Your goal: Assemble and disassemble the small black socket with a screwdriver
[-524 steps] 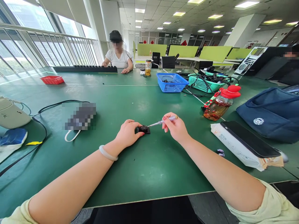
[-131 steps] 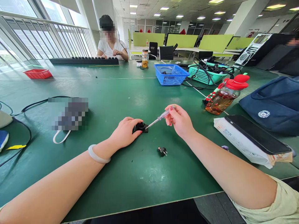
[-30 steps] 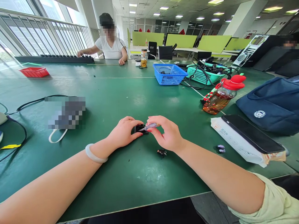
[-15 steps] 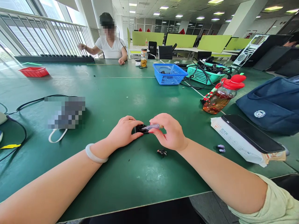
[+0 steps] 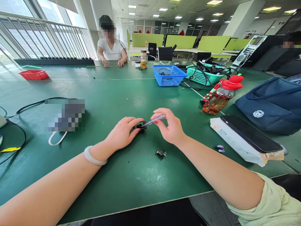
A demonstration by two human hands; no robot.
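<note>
My left hand grips a small black part between thumb and fingers on the green table; its exact kind is too small to make out. A screwdriver with a clear purplish handle is pinched in my right hand. Its shaft slants down to the left, and the tip meets the black part. On the table below my right hand lies another small black piece with metal and copper-coloured bits, touched by neither hand.
To the right are a phone on a white tissue pack, a red-capped bottle and a navy bag. Farther back stand a blue basket, a green basket and a red tray. A person sits opposite.
My right fingers have opened up somewhat around the screwdriver, whose handle is now tilted higher. The person opposite has lowered one hand to the table.
</note>
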